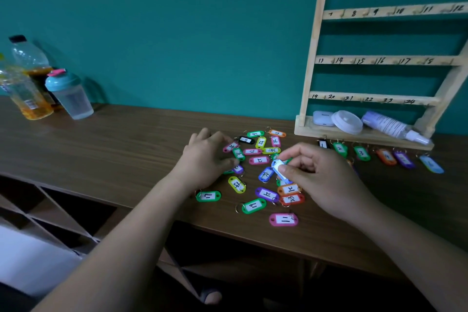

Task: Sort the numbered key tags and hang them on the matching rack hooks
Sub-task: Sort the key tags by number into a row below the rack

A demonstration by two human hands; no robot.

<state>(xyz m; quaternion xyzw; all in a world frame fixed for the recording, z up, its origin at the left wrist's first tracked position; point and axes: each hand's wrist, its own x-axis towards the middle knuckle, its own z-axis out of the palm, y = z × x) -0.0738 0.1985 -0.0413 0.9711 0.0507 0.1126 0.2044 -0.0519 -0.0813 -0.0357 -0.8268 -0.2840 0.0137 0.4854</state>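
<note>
Left of the wooden key rack (311,63), on the brown table (126,139), our right hand (326,175) pinches a blue key tag (278,168) between thumb and fingers just over the heap of numbered key tags (258,160), where our left hand (205,159) rests with fingers loosely spread. We see the rack's bottom shelf (354,136) holding a white case (323,118), a round white lid (347,121) and a spray bottle (390,124) on its side; far left of the rack stands a bottle (30,101) part full of orange liquid.
</note>
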